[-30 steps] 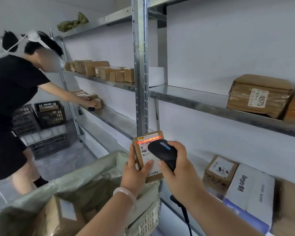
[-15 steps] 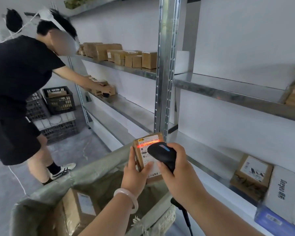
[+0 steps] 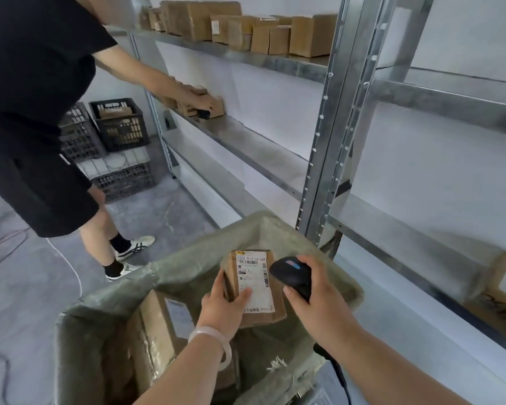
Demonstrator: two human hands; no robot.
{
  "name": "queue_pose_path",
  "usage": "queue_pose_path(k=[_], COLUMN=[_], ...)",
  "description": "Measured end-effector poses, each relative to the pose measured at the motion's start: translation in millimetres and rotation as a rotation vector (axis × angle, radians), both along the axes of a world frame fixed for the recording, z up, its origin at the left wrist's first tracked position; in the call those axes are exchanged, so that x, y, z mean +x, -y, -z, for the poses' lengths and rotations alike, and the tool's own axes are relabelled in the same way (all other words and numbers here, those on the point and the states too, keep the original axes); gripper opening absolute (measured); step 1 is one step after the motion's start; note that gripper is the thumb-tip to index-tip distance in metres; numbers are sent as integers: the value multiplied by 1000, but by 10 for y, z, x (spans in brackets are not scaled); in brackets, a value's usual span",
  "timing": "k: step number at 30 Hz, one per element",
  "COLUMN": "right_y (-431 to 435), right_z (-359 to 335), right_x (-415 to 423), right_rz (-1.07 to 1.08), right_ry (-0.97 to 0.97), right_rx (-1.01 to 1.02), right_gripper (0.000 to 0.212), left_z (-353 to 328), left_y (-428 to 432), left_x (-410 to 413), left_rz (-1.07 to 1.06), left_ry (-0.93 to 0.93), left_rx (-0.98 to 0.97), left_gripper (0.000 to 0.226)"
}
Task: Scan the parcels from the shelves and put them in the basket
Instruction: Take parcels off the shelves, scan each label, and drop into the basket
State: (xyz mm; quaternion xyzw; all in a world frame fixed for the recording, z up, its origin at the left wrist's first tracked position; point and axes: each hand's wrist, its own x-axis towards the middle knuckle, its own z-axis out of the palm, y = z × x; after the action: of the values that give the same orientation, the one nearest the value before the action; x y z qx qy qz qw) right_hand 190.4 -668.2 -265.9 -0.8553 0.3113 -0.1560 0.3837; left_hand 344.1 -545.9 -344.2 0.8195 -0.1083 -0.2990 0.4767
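Both hands are full. Your left hand [image 3: 222, 310] grips a labelled parcel [image 3: 256, 285] over the basket [image 3: 184, 267]; your right hand [image 3: 320, 306] clasps the barcode scanner [image 3: 289, 272].

Light is bright, even and diffuse, with no lamp in view; the white wall [image 3: 275, 112] reads pale and flat. Soft shadows lie beneath the grey galvanised steel shelves [image 3: 246, 147] and inside the grey-green woven sack lining the basket [image 3: 187, 270]. The perforated steel upright [image 3: 330, 141] carries a dull sheen and leans with the wide-angle lens. The label on the small brown cardboard parcel [image 3: 254, 285] is fairly sharp, its fine print smeared. The black handheld scanner [image 3: 291, 273] shows little surface detail. The row of brown cardboard boxes [image 3: 246, 30] looks soft, and the second person's black clothing [image 3: 35, 83] is one dark mass.
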Motion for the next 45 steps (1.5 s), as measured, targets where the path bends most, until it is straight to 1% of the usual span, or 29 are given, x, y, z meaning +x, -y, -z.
queue_pose_path(k=[5,12,14,18,22,25,30,37,41,45], right_y=[-113,-199,-205,-203,-156,-89,68,363,431,439], right_z=[315,477,499,530,491,389,122,-296,-441,-497], right_x=[306,790,868,893,797,637,140,-893,-1566,-2191], right_rz=[-52,-118,-120,-110,-60,3,130,367,500,607], right_ry=[-107,-155,-149,-143,-108,-59,38,190,248,277], right_rx=[70,104,116,138,131,122,69,-19,-44,-58], right_gripper=[53,57,57,58,55,52,54,55,54,53], left_z=[222,297,340,358,217,24,-370,-877,-1015,-1118], left_y=[-204,-259,-300,-358,-218,15,527,1166,1469,1659], left_x=[293,676,754,776,644,492,28,-921,-1492,-2130], left_rz=[-93,-203,-205,-140,-57,94,329,552,649,752], left_ry=[-26,-28,-16,14,108,249,484,622,622,671], left_rx=[159,327,357,409,337,306,221,19,-76,-148], left_gripper=[81,80,83,86,78,77,75,69,66,67])
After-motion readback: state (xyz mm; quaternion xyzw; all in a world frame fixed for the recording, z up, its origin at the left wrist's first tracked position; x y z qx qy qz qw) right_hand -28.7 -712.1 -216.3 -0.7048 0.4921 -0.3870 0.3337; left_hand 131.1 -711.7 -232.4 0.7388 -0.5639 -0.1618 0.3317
